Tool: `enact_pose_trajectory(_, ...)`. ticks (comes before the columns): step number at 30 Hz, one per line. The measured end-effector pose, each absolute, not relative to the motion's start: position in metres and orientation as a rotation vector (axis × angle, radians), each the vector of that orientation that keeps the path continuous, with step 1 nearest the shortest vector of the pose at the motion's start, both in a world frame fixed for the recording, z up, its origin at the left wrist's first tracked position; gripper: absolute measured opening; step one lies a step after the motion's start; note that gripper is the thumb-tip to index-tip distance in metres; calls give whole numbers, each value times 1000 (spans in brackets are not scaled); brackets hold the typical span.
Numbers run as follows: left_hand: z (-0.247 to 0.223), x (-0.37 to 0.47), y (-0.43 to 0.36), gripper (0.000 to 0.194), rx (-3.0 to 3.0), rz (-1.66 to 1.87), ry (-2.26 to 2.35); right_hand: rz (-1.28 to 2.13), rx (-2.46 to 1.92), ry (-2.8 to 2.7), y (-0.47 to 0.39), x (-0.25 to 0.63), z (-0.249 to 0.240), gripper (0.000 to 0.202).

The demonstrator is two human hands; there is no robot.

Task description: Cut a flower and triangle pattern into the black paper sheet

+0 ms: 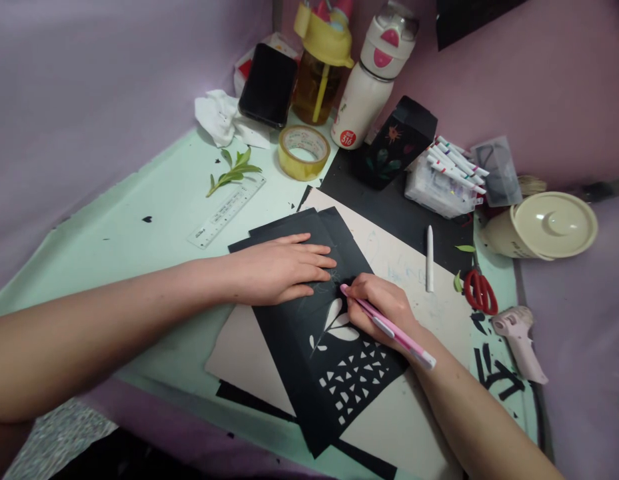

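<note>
My left hand (284, 270) lies flat with fingers spread on a sheet of black paper (289, 347), pressing its upper part. In my right hand (382, 307) is a slim pink craft knife (396, 333), gripped like a pen. Its tip is at the paper, just right of my left fingertips, and is hidden by my fingers. Below the tip, the paper has leaf-shaped openings (334, 323) and rows of small cut-out shapes (354, 380). Faint drawn lines show near my left fingers. Under the black paper lies a pale board (249, 353).
A clear ruler (226, 213), leafy sprig (234, 172) and tape roll (304, 153) lie at the upper left. Bottles (364, 100), a phone (268, 85) and a marker box (439, 187) stand behind. Red-handled scissors (480, 292), a glue gun (520, 340) and black scraps (499, 377) are right.
</note>
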State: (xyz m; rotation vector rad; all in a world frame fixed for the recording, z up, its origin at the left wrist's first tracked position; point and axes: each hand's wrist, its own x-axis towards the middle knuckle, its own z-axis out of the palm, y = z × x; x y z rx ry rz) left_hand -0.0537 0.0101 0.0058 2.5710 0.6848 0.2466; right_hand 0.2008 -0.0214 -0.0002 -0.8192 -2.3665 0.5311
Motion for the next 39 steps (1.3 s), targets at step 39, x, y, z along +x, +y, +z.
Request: enact_pose_trajectory(39, -2, -50, -5, 39, 2806, 233, 741, 849, -1084, -2175, -35, 211, 4, 4)
